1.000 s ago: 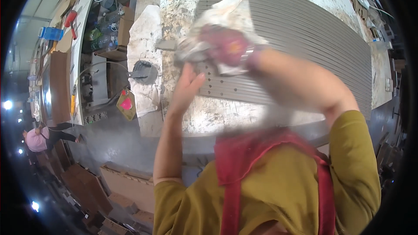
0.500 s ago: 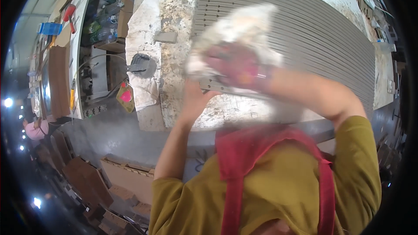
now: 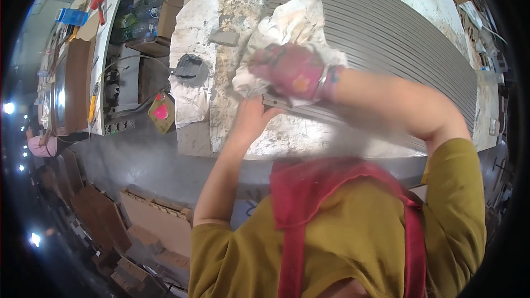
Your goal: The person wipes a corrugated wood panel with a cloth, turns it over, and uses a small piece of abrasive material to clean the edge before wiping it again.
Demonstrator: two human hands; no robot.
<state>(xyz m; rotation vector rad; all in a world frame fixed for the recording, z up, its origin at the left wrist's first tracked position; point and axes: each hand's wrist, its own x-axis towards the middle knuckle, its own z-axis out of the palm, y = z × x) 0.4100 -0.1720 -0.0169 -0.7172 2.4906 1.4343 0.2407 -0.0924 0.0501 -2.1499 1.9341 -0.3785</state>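
My right hand (image 3: 292, 72), in a pink flower-patterned glove, is closed on a crumpled white cloth (image 3: 292, 19) and presses it onto long grey strips (image 3: 381, 33). The strips lie side by side on the worktable, with small dark holes near their left ends. My bare left hand (image 3: 253, 117) grips the near left corner of the strips, the thumb along the near edge. Its fingertips are partly hidden by the cloth and glove.
A small grey block (image 3: 223, 37) and a round dark grey object (image 3: 191, 70) on a white cloth (image 3: 190, 105) lie to the left. Beyond, a side bench holds a red-headed mallet (image 3: 99, 1) and a yellow-handled tool (image 3: 93, 105). Cardboard (image 3: 152, 215) stands below left.
The right hand and cloth have shifted slightly left and up, and the cloth is sharper now. My left hand stays at the strips' corner. The whole view has shifted a little.
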